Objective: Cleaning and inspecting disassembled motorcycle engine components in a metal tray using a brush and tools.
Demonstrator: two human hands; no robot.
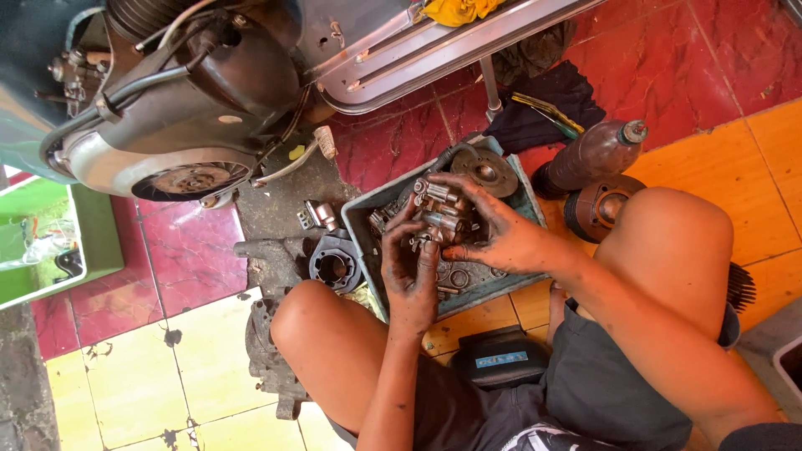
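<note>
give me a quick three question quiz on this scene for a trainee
1. True or false: both hands hold the small greasy metal carburettor-like part over the grey rectangular parts tray.
2. Which lies in the tray's far corner? A) round metal disc B) yellow cloth C) black pouch
3. Fill in: the dark ribbed metal cylinder lies on the floor beside the tray, on the side of the person's ____ knee.

Key:
1. True: left hand and right hand both have a grip on it.
2. A, the round metal disc.
3. left

left hand (pixel 411 276) + right hand (pixel 493 230): grip metal carburettor (pixel 439 215) | over grey parts tray (pixel 526 196) | scooter engine (pixel 180 108) beyond
</note>
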